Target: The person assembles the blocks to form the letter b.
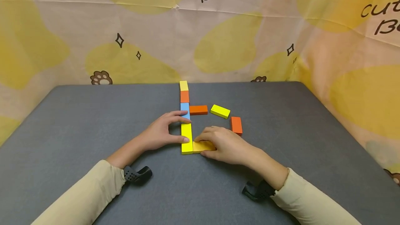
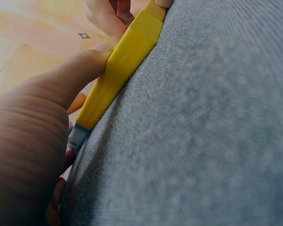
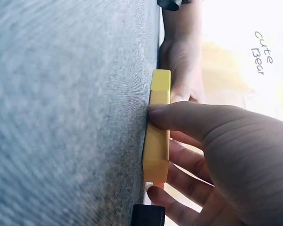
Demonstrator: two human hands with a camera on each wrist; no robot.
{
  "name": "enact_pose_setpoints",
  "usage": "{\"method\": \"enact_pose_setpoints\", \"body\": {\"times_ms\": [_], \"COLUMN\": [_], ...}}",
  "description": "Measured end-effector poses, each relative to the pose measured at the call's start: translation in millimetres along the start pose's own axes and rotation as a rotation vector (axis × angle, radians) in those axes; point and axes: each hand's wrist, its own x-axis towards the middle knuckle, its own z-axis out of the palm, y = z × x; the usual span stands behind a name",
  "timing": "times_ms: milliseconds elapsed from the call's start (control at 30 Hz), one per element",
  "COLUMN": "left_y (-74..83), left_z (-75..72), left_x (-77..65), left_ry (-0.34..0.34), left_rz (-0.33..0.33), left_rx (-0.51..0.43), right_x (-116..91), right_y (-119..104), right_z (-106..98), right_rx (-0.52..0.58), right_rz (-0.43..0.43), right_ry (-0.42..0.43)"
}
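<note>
A straight column of blocks lies on the grey table: a yellow block (image 1: 186, 130) nearest, then a blue block (image 1: 185, 106), an orange block (image 1: 184, 96) and a pale yellow block (image 1: 183, 85) farthest. My left hand (image 1: 160, 130) rests on the column, thumb on the near yellow block and fingertips over the blue one, fingers extended. My right hand (image 1: 229, 146) pinches an amber-yellow block (image 3: 159, 141) between thumb and fingers. That block lies crosswise, its left end against the near end of the column, and its right part is hidden by the hand in the head view.
A flat orange block (image 1: 198, 110) juts right from the blue one. Beyond it lie a tilted bright yellow block (image 1: 220, 111) and another orange block (image 1: 236, 125), just past my right hand. A printed cloth backdrop (image 1: 225, 44) stands behind the table (image 1: 78, 124).
</note>
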Motion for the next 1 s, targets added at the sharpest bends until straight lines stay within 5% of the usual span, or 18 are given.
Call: {"method": "enact_pose_setpoints", "body": {"times_ms": [200,400,633,1000], "left_y": [-0.1,-2.6,-3.6,-4.4], "left_z": [0.4,-2.0,-2.5,-2.0], "left_x": [0.8,-0.3,-2.1,-1.4], "left_ry": [0.002,-0.001,0.002,0.0], "left_rz": [-0.008,-0.01,-0.013,-0.012], "left_rx": [-0.007,-0.01,-0.018,-0.01], "right_x": [-8,-20,-18,-15], "right_y": [9,23,30,30], "right_z": [-30,-56,-49,-40], "right_rx": [0.038,-0.037,-0.047,-0.001], "right_rz": [0.015,0.062,0.037,0.018], "right_ry": [-0.049,-0.138,-0.205,-0.18]}}
